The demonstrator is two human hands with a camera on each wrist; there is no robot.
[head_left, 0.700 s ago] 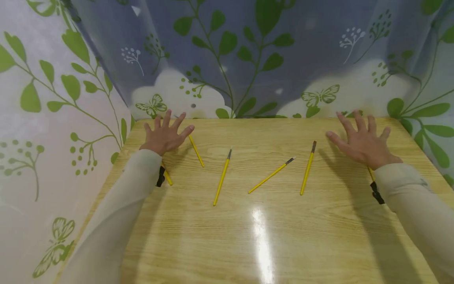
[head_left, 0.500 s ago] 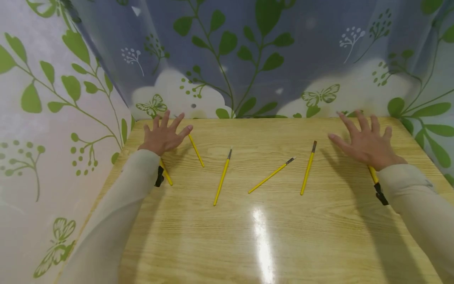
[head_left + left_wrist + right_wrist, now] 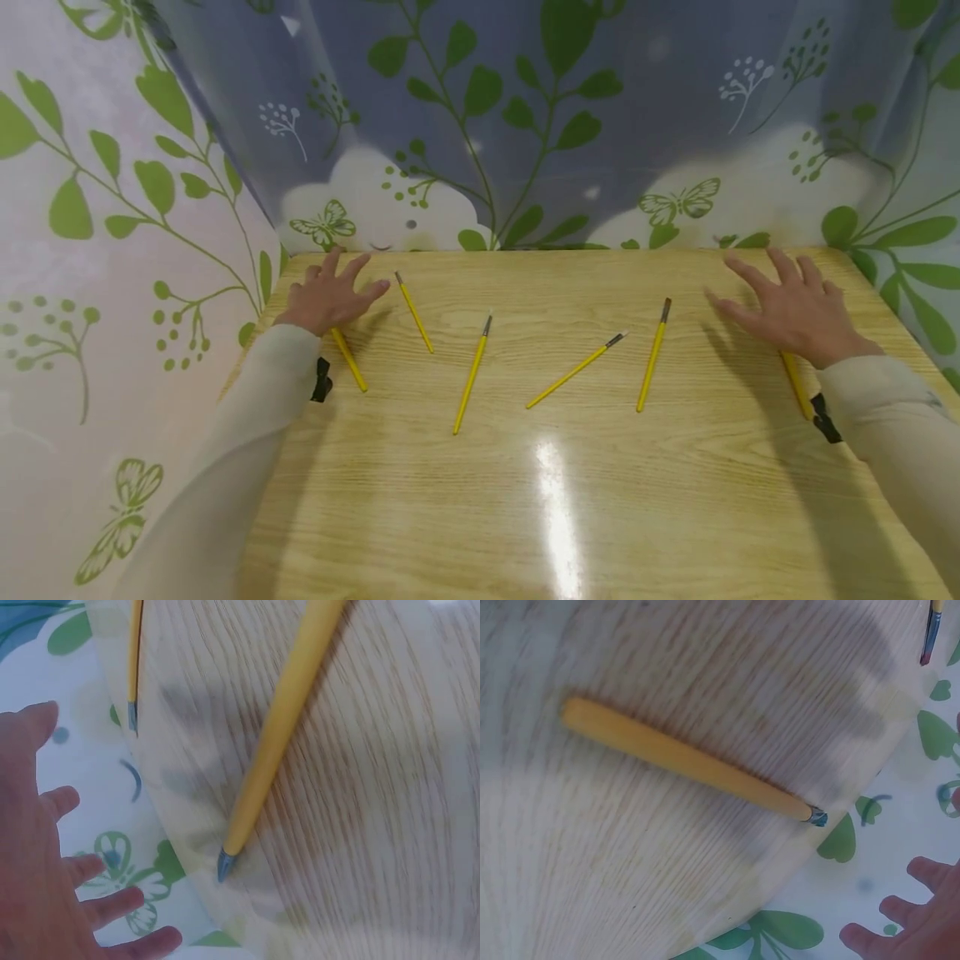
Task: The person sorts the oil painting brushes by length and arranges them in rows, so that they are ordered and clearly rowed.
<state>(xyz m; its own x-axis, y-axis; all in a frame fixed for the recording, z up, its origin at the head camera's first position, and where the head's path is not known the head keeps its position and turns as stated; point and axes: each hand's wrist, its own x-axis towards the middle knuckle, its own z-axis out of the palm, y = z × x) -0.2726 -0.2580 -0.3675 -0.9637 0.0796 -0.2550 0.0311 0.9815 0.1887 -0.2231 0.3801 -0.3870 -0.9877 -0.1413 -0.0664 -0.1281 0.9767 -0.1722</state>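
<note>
Far left: a pale curtain printed with green leaves and butterflies (image 3: 112, 250) hangs beside and behind the light wood-grain table (image 3: 570, 500).

Left hand (image 3: 326, 296): palm down over the table's far left corner, fingers straight and spread, grasping nothing. Whether it rests on the surface or hovers just above cannot be told. A pale sleeve (image 3: 247, 433) covers the forearm, with a black strap (image 3: 322, 381) at the wrist.

Directly beneath the left wrist lies a slim yellow-handled paintbrush (image 3: 349, 360), partly hidden by the hand. In the left wrist view its yellow shaft (image 3: 281, 731) ends in a grey ferrule close to the table edge, clear of the fingers (image 3: 112, 904).

Proceeding right, four further yellow paintbrushes lie flat and apart from one another: the second brush (image 3: 415, 312) just right of the left hand, the third brush (image 3: 470, 375), the fourth brush (image 3: 574, 370) lying at a strong slant, and the fifth brush (image 3: 652, 357).

Right hand (image 3: 795, 312): palm down near the far right corner, fingers extended and spread, holding nothing; contact with the table cannot be confirmed. A sixth yellow brush (image 3: 795, 383) lies under its wrist, partly covered. The right wrist view shows this brush (image 3: 682, 759) flat on the wood, ferrule toward the edge, apart from the fingertips (image 3: 900, 909).
</note>
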